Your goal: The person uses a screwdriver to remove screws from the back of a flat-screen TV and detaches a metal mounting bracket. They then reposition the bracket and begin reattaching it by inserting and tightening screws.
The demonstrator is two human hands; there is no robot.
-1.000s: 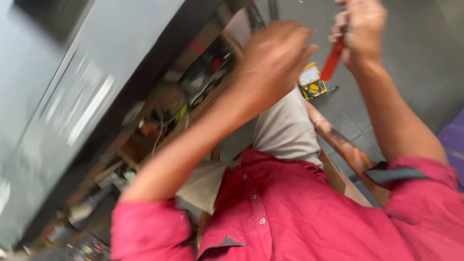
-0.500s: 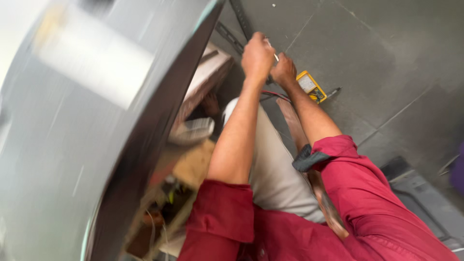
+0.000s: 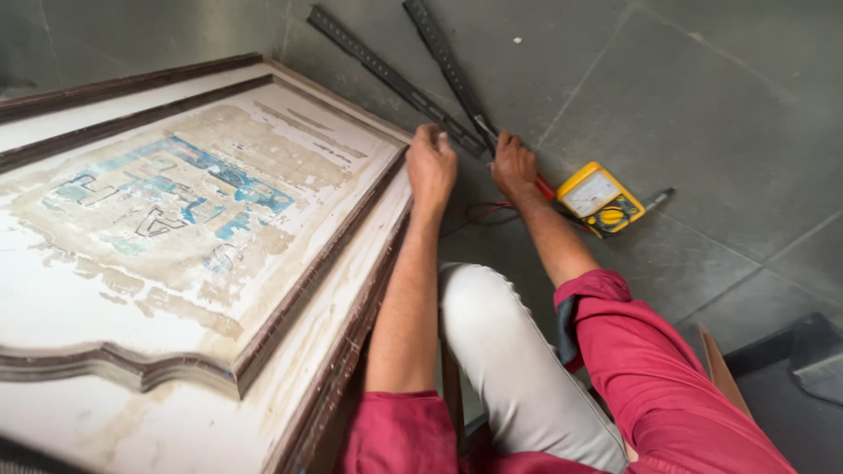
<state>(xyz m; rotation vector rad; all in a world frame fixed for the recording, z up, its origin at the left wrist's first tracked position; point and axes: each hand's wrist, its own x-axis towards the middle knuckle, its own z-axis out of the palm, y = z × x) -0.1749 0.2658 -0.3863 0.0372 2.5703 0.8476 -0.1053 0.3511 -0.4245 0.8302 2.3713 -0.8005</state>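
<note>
Grey tiled floor (image 3: pixel 702 79), worn white cabinet top (image 3: pixel 176 263) at left with peeling blue-and-tan label patch (image 3: pixel 176 197). Left hand (image 3: pixel 432 162) curled at cabinet corner, fingers bent; contents, if any, cannot tell. Right hand (image 3: pixel 514 165) closed around red probe (image 3: pixel 546 187) on floor. Yellow meter (image 3: pixel 601 198) just beside right hand. Two perforated metal strips (image 3: pixel 395 81) lying above hands.

Red probe (image 3: pixel 546 186) on grey floor, apparently touching yellow multimeter (image 3: pixel 602 198).
</note>
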